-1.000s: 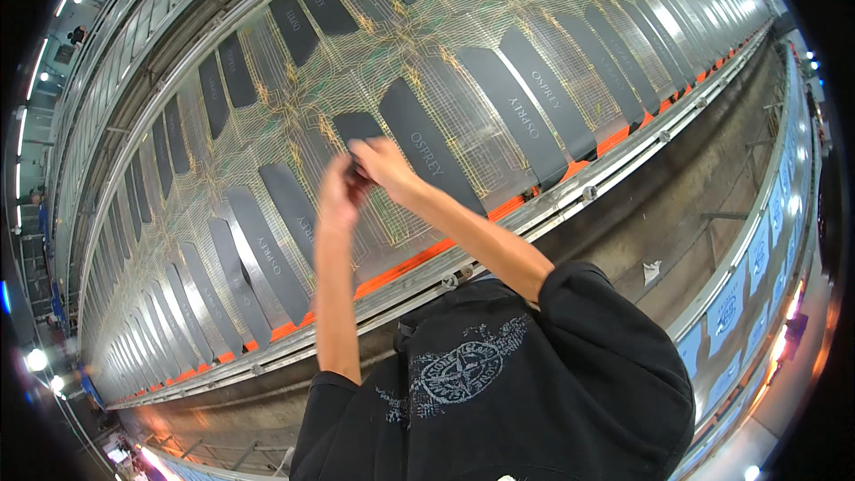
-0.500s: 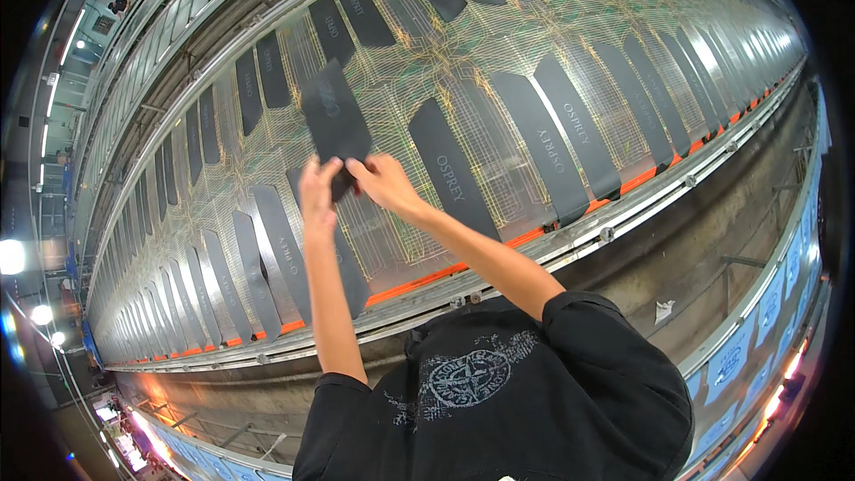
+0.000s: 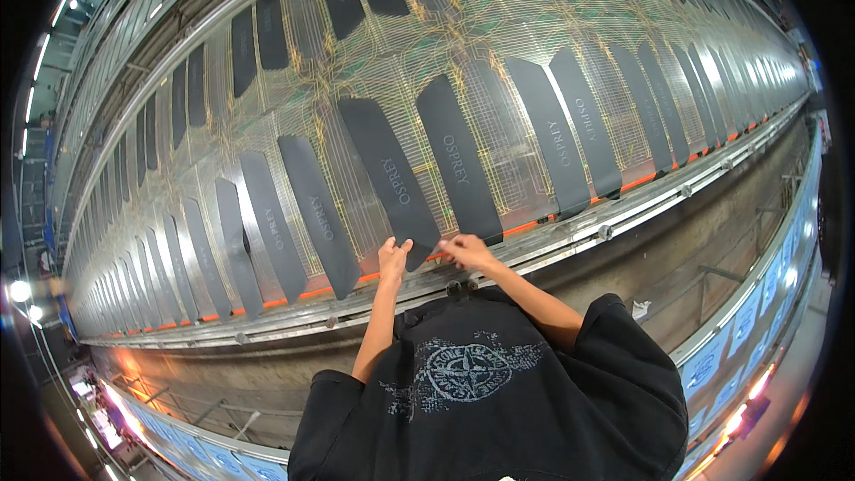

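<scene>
A dark grey fabric panel (image 3: 385, 160) with pale printed lettering lies along the long table, its near end by the table's edge. My left hand (image 3: 394, 262) is closed on the panel's near left edge, with the thumb on top. At the near right corner of the same panel, my right hand (image 3: 467, 252) pinches with its fingers drawn together; the fingertips are slightly blurred. To the right, close by, lies another dark panel (image 3: 459, 160), and a further dark panel (image 3: 318, 218) lies to the left.
Several more dark panels (image 3: 554, 138) run in two rows along the table (image 3: 508, 200), whose surface carries yellow and green lines. An orange strip (image 3: 637, 182) and a metal rail (image 3: 570, 239) follow its near edge. At lower right stands another table with blue pieces (image 3: 708, 358).
The panel, raised and folded before, now lies spread on the table. Both hands have moved nearer to me, to its near end. The view has shifted a little.
</scene>
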Motion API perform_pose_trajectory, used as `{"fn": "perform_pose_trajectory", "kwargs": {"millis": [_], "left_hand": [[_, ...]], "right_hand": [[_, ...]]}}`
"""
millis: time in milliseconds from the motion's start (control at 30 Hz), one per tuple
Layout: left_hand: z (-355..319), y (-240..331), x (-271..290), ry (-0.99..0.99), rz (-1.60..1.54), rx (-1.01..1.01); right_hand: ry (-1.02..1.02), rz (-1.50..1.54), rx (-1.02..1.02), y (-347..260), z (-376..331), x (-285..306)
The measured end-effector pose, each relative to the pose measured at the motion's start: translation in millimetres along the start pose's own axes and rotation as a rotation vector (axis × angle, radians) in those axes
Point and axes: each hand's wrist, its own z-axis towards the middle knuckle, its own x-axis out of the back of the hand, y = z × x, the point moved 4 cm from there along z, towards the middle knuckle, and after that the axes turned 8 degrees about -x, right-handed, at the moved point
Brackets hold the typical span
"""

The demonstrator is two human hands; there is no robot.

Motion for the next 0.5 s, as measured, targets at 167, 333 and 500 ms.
{"fn": "perform_pose_trajectory", "kwargs": {"millis": [167,333,500], "left_hand": [[-14.3,-12.4,20.0,0.104,0.285,-0.170],[-34.2,-2.7,19.2,0.264,0.548,-0.281],[-60.9,55.6,-4.3,0.486,1.009,-0.768]], "right_hand": [[0.625,-0.063,0.031,52.6,8.3,83.7],[0.333,0.222,-0.207,59.1,-0.1,111.2],[0.109,0.673,-0.297,62.6,3.0,98.1]]}}
